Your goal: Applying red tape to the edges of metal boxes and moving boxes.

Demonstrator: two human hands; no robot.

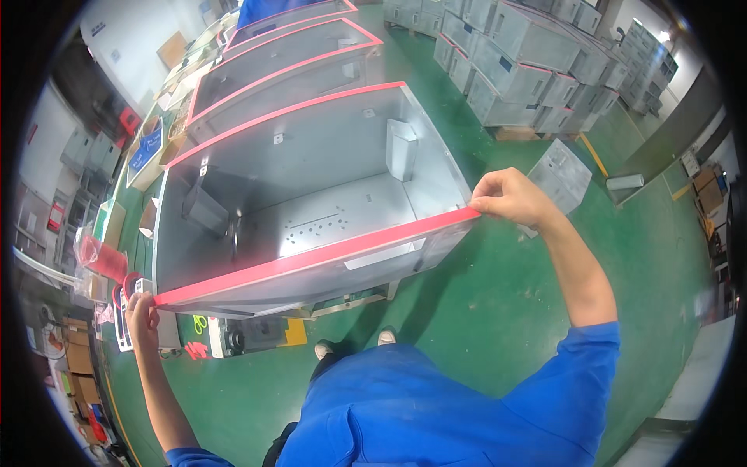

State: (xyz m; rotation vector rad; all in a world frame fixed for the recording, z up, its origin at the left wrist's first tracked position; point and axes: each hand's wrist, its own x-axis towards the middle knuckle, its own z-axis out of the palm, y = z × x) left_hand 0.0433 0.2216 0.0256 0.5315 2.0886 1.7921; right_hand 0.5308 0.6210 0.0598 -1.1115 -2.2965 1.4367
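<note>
A large open grey metal box [296, 293] lies before me, its opening facing up. Along its near rim runs a strip of red tape [327, 256]. At the right front corner my right hand [515, 199] pinches the strip's end between thumb and fingers. The closed fingers of my left hand [142, 321] grip the strip's other end at the left front corner. Red also lines the far rim [288, 117]. Inside are white brackets [401, 149] and a floor with several small holes. How firmly the near strip sticks to the rim, I cannot tell.
More red-edged metal boxes [284, 70] stand in a row behind. Red rolls [103, 259] sit at the left, near yellow-green scissors [200, 324] and red scraps [196, 351]. Stacked grey boxes [506, 74] stand at the far right; a loose panel [562, 175] is nearer.
</note>
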